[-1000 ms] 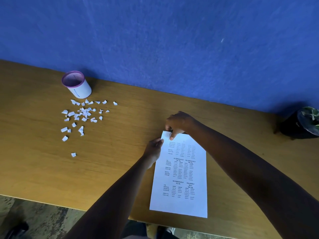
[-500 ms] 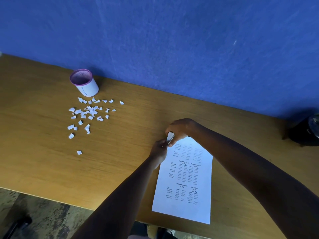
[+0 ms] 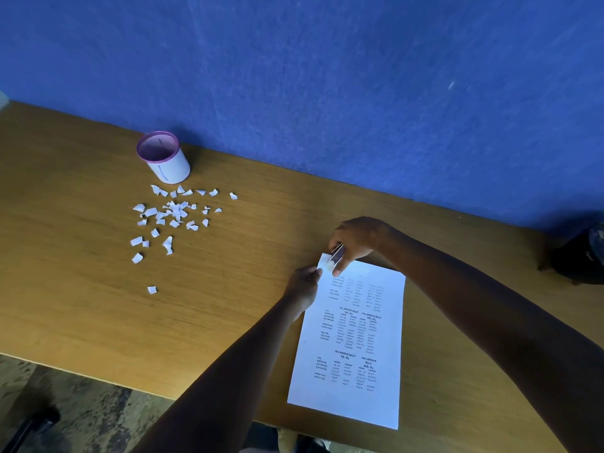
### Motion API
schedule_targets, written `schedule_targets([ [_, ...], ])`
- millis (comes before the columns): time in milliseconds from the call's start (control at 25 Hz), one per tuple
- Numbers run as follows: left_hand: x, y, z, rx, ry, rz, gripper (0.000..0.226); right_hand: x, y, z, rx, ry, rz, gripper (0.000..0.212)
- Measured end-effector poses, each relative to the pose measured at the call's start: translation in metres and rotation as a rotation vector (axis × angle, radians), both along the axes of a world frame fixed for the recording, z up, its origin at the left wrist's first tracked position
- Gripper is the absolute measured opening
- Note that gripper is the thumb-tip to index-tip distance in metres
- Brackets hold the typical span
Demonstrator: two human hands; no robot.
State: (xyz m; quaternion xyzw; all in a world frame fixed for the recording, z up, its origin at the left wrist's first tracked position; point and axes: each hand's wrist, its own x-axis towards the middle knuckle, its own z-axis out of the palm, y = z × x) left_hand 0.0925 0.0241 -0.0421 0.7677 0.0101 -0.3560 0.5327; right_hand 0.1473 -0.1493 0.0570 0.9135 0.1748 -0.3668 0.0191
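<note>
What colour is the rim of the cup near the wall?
The cup has a purple rim, clearest in the head view.

Left hand (image 3: 302, 284), right hand (image 3: 354, 238): pinching grips.

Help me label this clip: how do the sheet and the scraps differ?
The sheet is large, printed; the scraps are tiny torn bits. The left hand and right hand pinch the sheet's corner; the scraps lie untouched by the cup. Both are white paper on the table.

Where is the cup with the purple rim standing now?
In the head view, the cup stands on the table at the left, by the blue wall, just behind the scattered paper scraps.
</note>
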Motion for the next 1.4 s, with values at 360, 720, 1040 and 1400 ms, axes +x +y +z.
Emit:
schedule_targets([
  [360,0.005,-0.001,0.004,0.018,0.056,0.011,0.024,0.008,0.021,-0.007,-0.013,-0.071,0.136,0.048],
  [720,0.006,0.000,0.009,0.020,0.060,0.023,0.025,-0.002,0.021,-0.017,0.005,-0.088,0.151,0.050],
  [1040,0.006,0.000,0.009,0.037,0.033,-0.014,0.029,0.001,-0.010,-0.007,-0.016,-0.108,0.171,0.052],
  [1400,0.007,0.000,0.002,0.038,0.047,-0.026,0.033,0.009,0.003,-0.013,-0.037,-0.034,0.132,0.046],
])
